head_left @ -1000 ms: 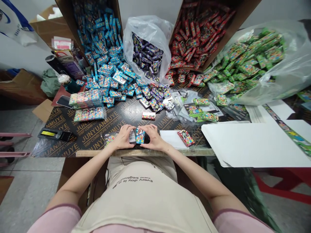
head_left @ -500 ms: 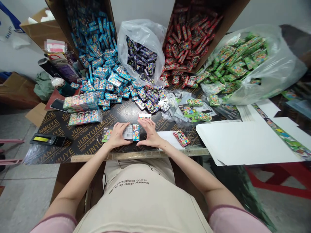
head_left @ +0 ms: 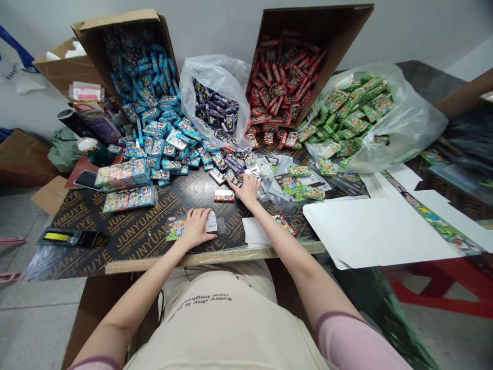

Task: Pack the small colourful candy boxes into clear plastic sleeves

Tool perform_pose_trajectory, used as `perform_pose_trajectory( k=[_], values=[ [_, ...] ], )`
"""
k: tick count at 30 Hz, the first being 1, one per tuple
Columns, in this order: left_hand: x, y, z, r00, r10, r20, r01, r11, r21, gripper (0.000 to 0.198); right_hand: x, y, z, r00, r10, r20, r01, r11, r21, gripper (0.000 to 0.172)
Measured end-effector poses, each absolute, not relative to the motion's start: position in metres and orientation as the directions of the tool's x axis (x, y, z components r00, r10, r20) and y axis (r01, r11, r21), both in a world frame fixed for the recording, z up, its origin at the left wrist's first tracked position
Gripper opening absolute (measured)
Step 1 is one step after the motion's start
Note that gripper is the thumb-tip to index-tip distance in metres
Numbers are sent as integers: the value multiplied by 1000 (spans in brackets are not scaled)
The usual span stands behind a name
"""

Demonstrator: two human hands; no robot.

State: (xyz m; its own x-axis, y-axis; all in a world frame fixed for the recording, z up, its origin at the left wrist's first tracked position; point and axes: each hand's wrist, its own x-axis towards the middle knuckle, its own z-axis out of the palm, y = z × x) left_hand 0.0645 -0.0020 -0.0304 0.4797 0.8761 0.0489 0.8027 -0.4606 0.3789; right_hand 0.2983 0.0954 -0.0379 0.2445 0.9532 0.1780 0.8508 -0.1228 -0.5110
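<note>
My left hand (head_left: 197,226) lies over a clear plastic packet (head_left: 221,226), its thumb and fingers at opposite edges. A barcode label shows beside the fingers, and a green printed part (head_left: 175,227) sticks out on the left. What lies beneath the palm is hidden. My right hand (head_left: 248,190) reaches to the near edge of the small purple boxes (head_left: 233,163), thumb and fingers apart; I cannot tell whether it touches one. A small red-and-white box (head_left: 224,196) rests between my hands. A red box (head_left: 284,224) is partly behind my right forearm.
Blue boxes (head_left: 154,131) spill from a carton at the left, red ones (head_left: 275,92) from another carton. Bags hold purple and green boxes (head_left: 358,110). Packed stacks (head_left: 129,199), a tape dispenser (head_left: 71,237), loose plastic packets (head_left: 275,180) and white card sheets (head_left: 370,231) lie around.
My right hand has left the packet and moved forward to the purple boxes. My left hand stays on the packet. The blue box between my hands is out of sight. The view has tilted up slightly.
</note>
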Motion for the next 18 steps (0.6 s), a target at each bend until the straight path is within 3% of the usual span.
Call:
perform_pose_trajectory(
  k=[4, 8, 10, 12, 15, 18],
  values=[
    [64, -1, -32, 423, 905, 46, 809, -400, 430, 95, 299, 103, -37, 153, 979, 134, 839, -57, -541, 21],
    [58, 9, -8, 196, 978, 69, 645, -182, 743, 74, 296, 77, -15, -152, 959, 240, 652, 280, -705, 23],
    [59, 14, 5, 182, 980, -76, 442, -12, 897, 58, 293, 61, -2, -413, 876, 251, 484, 444, -754, 24],
    [64, 14, 13, 301, 918, -260, 281, 175, 943, 46, 289, 45, 9, -597, 782, 183, 370, 470, -802, 27],
    [77, 8, 15, 377, 835, -401, 156, 369, 916, 36, 283, 25, 16, -530, 825, 197, 392, 445, -805, 42],
    [88, 0, 9, 280, 843, -460, -19, 483, 875, 37, 278, 8, 16, -399, 857, 325, 503, 501, -704, 79]
  ],
)
